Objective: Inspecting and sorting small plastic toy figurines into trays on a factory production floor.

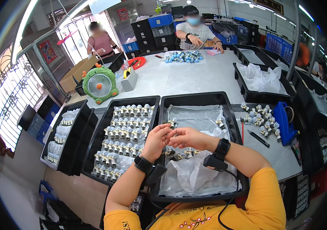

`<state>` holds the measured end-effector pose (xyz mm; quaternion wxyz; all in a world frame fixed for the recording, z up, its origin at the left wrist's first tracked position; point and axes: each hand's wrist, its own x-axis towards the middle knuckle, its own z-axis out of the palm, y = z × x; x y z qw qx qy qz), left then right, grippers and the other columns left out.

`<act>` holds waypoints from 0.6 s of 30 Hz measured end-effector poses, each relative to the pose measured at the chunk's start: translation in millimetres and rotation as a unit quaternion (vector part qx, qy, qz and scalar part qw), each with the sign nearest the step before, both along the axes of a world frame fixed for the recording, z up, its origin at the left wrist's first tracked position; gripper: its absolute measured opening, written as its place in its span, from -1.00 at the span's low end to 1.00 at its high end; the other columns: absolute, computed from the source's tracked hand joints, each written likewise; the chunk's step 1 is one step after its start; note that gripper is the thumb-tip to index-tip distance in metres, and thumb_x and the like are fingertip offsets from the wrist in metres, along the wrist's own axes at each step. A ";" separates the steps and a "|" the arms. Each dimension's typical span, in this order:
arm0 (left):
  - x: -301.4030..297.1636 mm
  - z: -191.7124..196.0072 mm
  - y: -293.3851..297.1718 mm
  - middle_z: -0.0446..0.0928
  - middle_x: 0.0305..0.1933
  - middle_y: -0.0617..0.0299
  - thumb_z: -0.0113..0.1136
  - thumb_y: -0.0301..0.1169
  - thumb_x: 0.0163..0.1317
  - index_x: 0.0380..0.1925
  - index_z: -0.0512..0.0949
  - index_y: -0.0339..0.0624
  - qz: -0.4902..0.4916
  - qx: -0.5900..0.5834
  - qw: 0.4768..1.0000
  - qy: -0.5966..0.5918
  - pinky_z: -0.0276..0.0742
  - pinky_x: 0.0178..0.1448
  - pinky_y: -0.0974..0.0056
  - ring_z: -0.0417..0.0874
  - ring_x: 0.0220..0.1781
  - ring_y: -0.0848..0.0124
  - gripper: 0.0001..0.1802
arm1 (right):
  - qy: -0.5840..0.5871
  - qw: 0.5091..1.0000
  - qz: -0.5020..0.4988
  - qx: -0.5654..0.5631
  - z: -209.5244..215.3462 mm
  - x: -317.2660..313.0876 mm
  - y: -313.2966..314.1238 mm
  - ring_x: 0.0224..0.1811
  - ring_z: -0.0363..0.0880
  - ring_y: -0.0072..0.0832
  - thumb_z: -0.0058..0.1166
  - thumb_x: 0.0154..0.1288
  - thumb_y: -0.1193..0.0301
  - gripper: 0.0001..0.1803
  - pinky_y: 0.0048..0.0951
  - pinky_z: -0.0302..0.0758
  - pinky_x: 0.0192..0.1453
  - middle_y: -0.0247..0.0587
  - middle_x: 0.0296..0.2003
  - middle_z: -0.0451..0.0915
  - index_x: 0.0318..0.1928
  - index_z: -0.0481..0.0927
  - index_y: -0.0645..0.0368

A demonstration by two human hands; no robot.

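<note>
My left hand (156, 141) and my right hand (187, 138) meet above the black tray (194, 96) in front of me. The fingers of both are curled, with their tips close together; whatever they pinch is too small or hidden to make out. Just beyond the fingertips shows a small grey-and-white figurine (173, 122), and I cannot tell whether it touches them. The tray is lined with thin white sheets (188, 173). A figurine (221, 122) lies at its right side, and several more figurines (189, 152) lie partly hidden below my hands.
Left of this tray, another black tray (156, 103) holds rows of figurines. At right are a loose figurine pile (261, 118), a black marker (258, 138) and a blue tape dispenser (284, 124). A green fan (99, 85) stands farther back. Two people (194, 36) are across the table.
</note>
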<state>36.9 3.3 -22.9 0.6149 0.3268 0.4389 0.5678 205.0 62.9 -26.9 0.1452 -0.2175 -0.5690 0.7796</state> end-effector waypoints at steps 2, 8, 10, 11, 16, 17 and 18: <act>-2.0 -3.5 2.0 0.54 -0.27 0.26 0.03 -0.40 0.26 -0.05 0.41 -0.25 -0.010 0.001 1.000 0.001 0.48 -0.26 0.45 0.57 -0.31 0.55 -0.72 | -0.003 1.000 0.009 0.005 0.1 0.4 -1.4 -0.24 0.48 -0.70 0.10 0.25 0.26 -0.74 -0.62 0.42 -0.18 -0.42 -0.25 0.54 -0.10 0.49 0.08; -1.4 -2.0 3.8 0.54 -0.26 0.24 0.04 -0.36 0.26 -0.04 0.40 -0.21 -0.022 0.012 1.000 0.003 0.48 -0.24 0.40 0.58 -0.27 0.49 -0.71 | -0.018 0.990 0.028 0.139 0.5 1.2 -0.1 -0.21 0.46 -0.70 0.06 0.26 0.25 -0.72 -0.60 0.36 -0.15 -0.42 -0.23 0.54 -0.09 0.52 0.11; -3.4 0.6 1.4 0.54 -0.27 0.28 0.04 -0.37 0.27 -0.06 0.42 -0.20 -0.009 -0.006 1.000 -0.006 0.46 -0.24 0.43 0.57 -0.28 0.51 -0.73 | 0.023 0.974 -0.017 0.226 15.2 4.8 3.3 -0.21 0.48 -0.69 0.06 0.26 0.27 -0.71 -0.62 0.37 -0.14 -0.38 -0.25 0.56 -0.07 0.52 0.15; -3.2 2.2 2.9 0.55 -0.25 0.25 0.00 -0.41 0.28 -0.07 0.43 -0.19 -0.021 -0.002 0.999 -0.025 0.49 -0.25 0.44 0.58 -0.28 0.46 -0.77 | 0.037 0.969 -0.047 0.240 32.5 17.3 6.2 -0.22 0.49 -0.68 0.05 0.26 0.29 -0.71 -0.62 0.38 -0.13 -0.37 -0.26 0.57 -0.07 0.52 0.17; -0.5 5.0 1.7 0.54 -0.27 0.27 0.03 -0.39 0.28 -0.05 0.42 -0.22 -0.018 0.000 1.000 -0.006 0.49 -0.23 0.43 0.56 -0.28 0.49 -0.73 | 0.045 0.947 -0.184 0.261 108.2 103.6 12.4 -0.26 0.51 -0.68 0.04 0.26 0.35 -0.73 -0.62 0.42 -0.17 -0.35 -0.31 0.59 -0.09 0.52 0.22; -2.2 5.2 0.1 0.54 -0.27 0.27 0.03 -0.39 0.28 -0.05 0.42 -0.22 -0.017 0.003 1.000 -0.006 0.49 -0.23 0.43 0.56 -0.28 0.49 -0.73 | -0.019 0.939 -0.191 0.286 106.0 123.9 18.9 -0.29 0.51 -0.68 0.04 0.26 0.34 -0.75 -0.61 0.43 -0.21 -0.35 -0.33 0.59 -0.12 0.54 0.22; -4.9 6.5 -3.3 0.54 -0.27 0.27 0.03 -0.39 0.28 -0.04 0.42 -0.22 -0.011 0.007 1.000 -0.005 0.48 -0.22 0.43 0.56 -0.28 0.49 -0.73 | -0.081 0.927 -0.193 0.310 100.5 144.1 23.1 -0.32 0.51 -0.69 0.03 0.26 0.34 -0.76 -0.61 0.44 -0.26 -0.36 -0.35 0.59 -0.15 0.55 0.22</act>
